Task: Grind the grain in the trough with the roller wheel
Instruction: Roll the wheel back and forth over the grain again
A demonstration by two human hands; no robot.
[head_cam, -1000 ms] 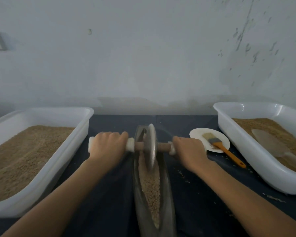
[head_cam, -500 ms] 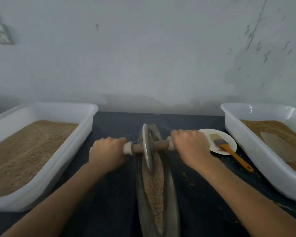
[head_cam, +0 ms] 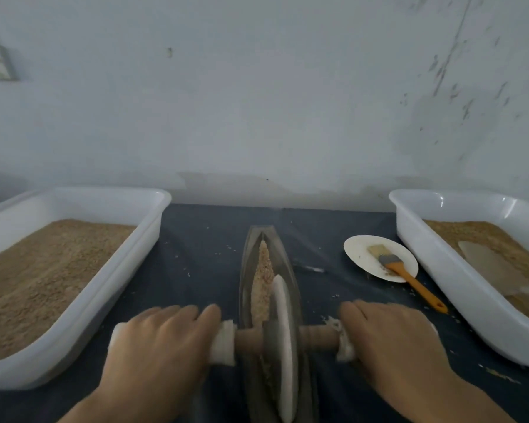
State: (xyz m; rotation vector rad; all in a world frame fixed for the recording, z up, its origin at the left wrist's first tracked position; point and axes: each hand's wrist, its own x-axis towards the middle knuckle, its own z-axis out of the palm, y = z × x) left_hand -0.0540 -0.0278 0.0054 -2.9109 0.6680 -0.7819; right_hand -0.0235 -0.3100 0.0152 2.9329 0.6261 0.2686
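Grain (head_cam: 261,285) lies in a pale ridge along the far stretch of the trough (head_cam: 289,264) on my dark counter (head_cam: 196,257), laid bare now that the roller wheel (head_cam: 280,340) has rolled back from the far end to the near end within the last second; I judge this one return stroke of many, the grinding unfinished. My left hand (head_cam: 162,346) and right hand (head_cam: 391,340) grip the cloth-wrapped ends of the axle, fingers (head_cam: 177,312) curled tight round it, wheel seated in the trough.
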